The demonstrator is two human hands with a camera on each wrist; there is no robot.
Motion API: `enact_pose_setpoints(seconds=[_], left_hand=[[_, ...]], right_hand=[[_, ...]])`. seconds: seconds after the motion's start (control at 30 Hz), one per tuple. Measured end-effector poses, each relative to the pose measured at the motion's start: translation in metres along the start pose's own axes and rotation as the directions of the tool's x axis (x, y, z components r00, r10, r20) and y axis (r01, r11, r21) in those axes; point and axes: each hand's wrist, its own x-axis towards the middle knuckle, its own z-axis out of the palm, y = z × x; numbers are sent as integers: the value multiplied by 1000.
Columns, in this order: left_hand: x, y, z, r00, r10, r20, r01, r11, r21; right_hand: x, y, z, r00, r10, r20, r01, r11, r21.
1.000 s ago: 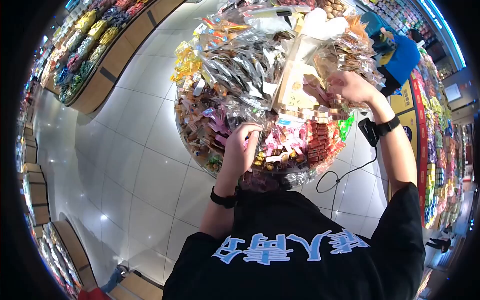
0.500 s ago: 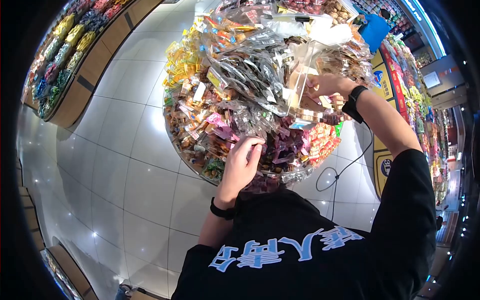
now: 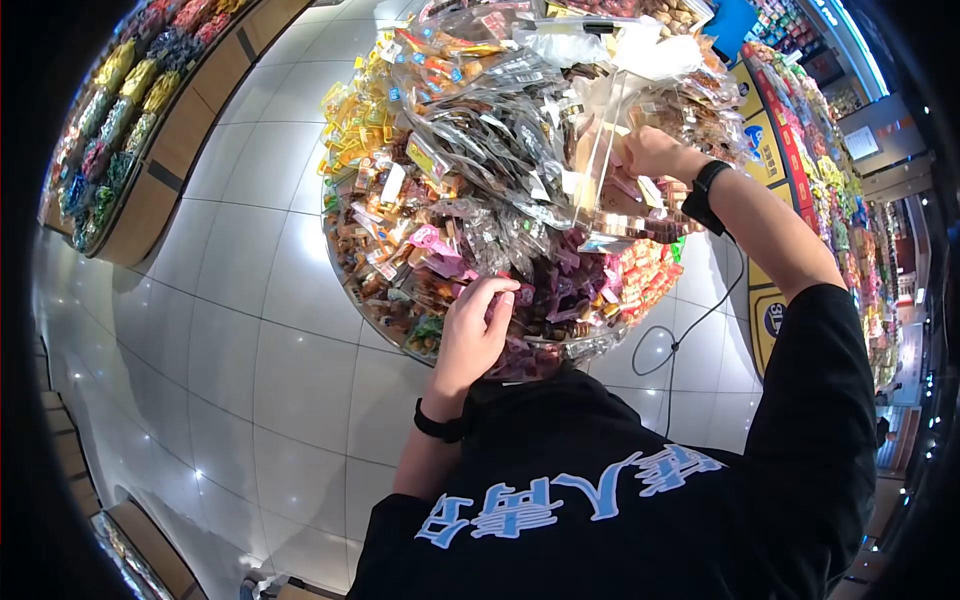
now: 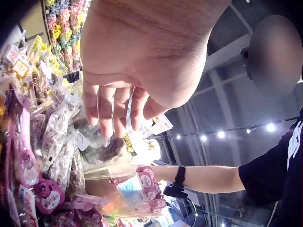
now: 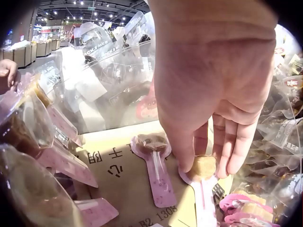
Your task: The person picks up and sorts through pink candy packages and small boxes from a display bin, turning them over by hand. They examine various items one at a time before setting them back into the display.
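In the head view, my right hand (image 3: 660, 155) reaches into a clear-walled box with a tan bottom (image 5: 113, 165). Its thumb and fingers pinch the brown top of a pink spoon-shaped pack (image 5: 204, 189). Another such pack (image 5: 160, 182) lies flat to its left, and more stand along the box's left side. My left hand (image 3: 475, 330) is at the near edge of the round candy display, fingers loosely bent. Nothing shows in its grasp in the left wrist view, where pink packs (image 4: 47, 194) and clear-wrapped sweets (image 4: 59, 130) lie beyond the hand (image 4: 142, 56).
Dark and silver packets (image 3: 490, 145) are heaped left of the box, yellow packs (image 3: 355, 125) farther left. White bags (image 3: 655, 50) lie behind the box. A black cable (image 3: 741, 285) hangs from the right wrist. A curved shelf (image 3: 185, 140) stands across the tiled floor.
The head view has shifted. My right hand has moved left within the box, its fingers lower among the packs. My left hand has stayed at the near edge. A blue-clad person has moved toward the top edge.
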Motion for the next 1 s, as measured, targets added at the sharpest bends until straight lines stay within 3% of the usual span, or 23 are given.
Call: enact_pose_setpoints(seconds=[0.03, 0.07, 0.17, 0.3, 0.33, 0.47, 0.6, 0.73, 0.87, 1.0], left_hand=[[0, 1, 1, 1000, -3, 5, 3, 1000, 6], [0, 1, 3, 1000, -5, 11, 5, 1000, 12], [2, 6, 7, 999, 17, 37, -18, 1000, 22], [6, 14, 15, 996, 43, 74, -42, 999, -13], [7, 13, 18, 994, -13, 105, 19, 998, -55], [12, 9, 30, 987, 114, 115, -118, 993, 30], [16, 18, 34, 981, 88, 174, -94, 995, 24], [18, 17, 37, 975, 81, 205, -89, 996, 30], [22, 20, 34, 972, 101, 212, -123, 988, 89], [28, 18, 33, 973, 134, 191, -163, 976, 145]], right_hand=[[-3, -2, -4, 1000, 7, -21, -7, 1000, -3], [1, 8, 6, 991, 7, -135, -12, 999, -33], [-9, 10, -10, 992, -27, -120, 22, 999, -43], [-45, 7, -40, 994, 62, -85, -34, 955, 294], [-55, 2, -48, 992, 90, -84, -58, 945, 321], [-86, -3, -46, 959, -4, -282, 124, 903, 411], [-104, -22, -55, 991, -30, -133, 99, 830, 550], [-101, -23, -42, 970, -102, -221, 204, 835, 511], [-96, -32, -42, 962, -182, -204, 263, 818, 512], [-90, -38, -38, 966, -173, -192, 242, 866, 437]])
